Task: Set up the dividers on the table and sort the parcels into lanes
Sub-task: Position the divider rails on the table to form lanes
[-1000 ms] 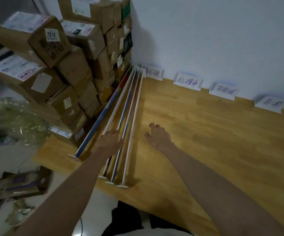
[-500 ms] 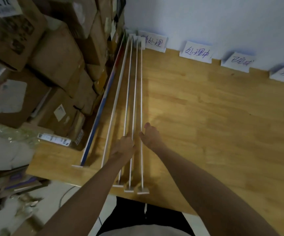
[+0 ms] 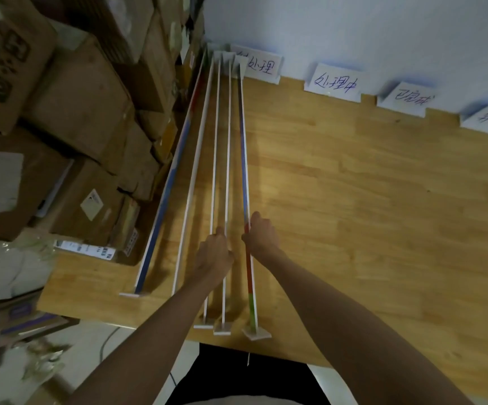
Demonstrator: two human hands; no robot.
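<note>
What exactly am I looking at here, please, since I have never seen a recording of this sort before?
There is no machine here: a person wears a camera on the head, so the one view looks forward and down along their own two bare arms.

In front of them is a wooden table pushed against a pale wall. Five long thin dividers lie bunched together along its left part, running from the near edge to the wall. The right hand grips the rightmost divider, the one with coloured sides. The left hand rests on the white dividers beside it; whether its fingers close on one I cannot tell.

Four handwritten paper signs stand along the wall. To the left, cardboard parcels are piled high, waiting to be sorted.
</note>
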